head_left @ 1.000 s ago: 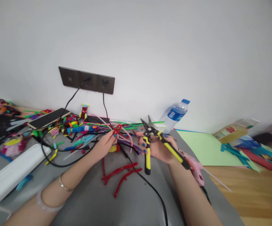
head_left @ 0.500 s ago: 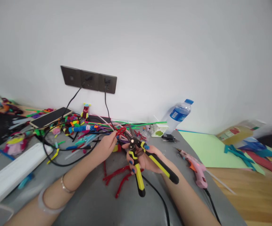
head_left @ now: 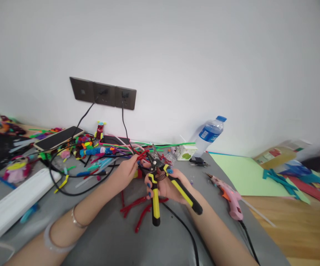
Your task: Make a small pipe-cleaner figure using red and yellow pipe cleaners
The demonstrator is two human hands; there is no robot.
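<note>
My left hand [head_left: 126, 173] pinches a looped red pipe cleaner [head_left: 142, 155] above the grey mat [head_left: 107, 236]. My right hand [head_left: 167, 186] grips yellow-and-black cutting pliers [head_left: 165, 186], fingers wrapped round the handles. The pliers' jaws sit right at the red pipe cleaner, beside my left fingertips. More red pipe cleaner pieces [head_left: 139, 208] lie on the mat under my hands.
A pink glue gun [head_left: 230, 197] lies to the right, its black cord running toward me. A water bottle [head_left: 210, 135], a small green-and-white box [head_left: 186, 152], a phone [head_left: 57, 137], a white power strip [head_left: 15, 203] and coloured pipe cleaners [head_left: 93, 151] crowd the back. Green paper [head_left: 245, 175] lies right.
My right hand has brought the pliers left and down, from beside the glue gun to the red pipe cleaner in my left hand. The left hand has stayed nearly still.
</note>
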